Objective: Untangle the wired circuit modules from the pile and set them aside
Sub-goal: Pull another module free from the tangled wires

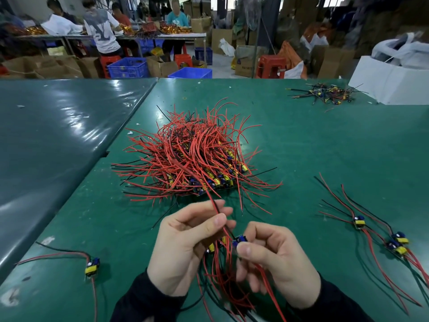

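Head view of a bench covered in a glossy green mat (313,147). Near the bench's centre, a bristling pile of thin red and black insulated wires (192,154) is lying heaped, with small yellow-and-blue circuit modules showing along its near edge. At the near edge of the bench, the left hand (183,247) is curling its fingers round a bundle of red and black wires (218,275) that is hanging downward, thumb and forefinger pinching one strand that is running up toward the pile. The right hand (276,259) is pinching a small blue-topped circuit module (240,240) between thumb and forefinger, just beside the left hand; its remaining fingers are loosely curled. Both wrists are emerging from dark sleeves (148,300).

Toward the bench's right edge, three separated modules with yellow blocks and long red and black leads (380,238) are lying side by side, wires fanned out. Near the left near corner, a single yellow-and-blue module with two curved leads (92,267) is resting alone. At the far right corner, a small scatter of short wire offcuts (325,94) is lying beside a white box (383,82).
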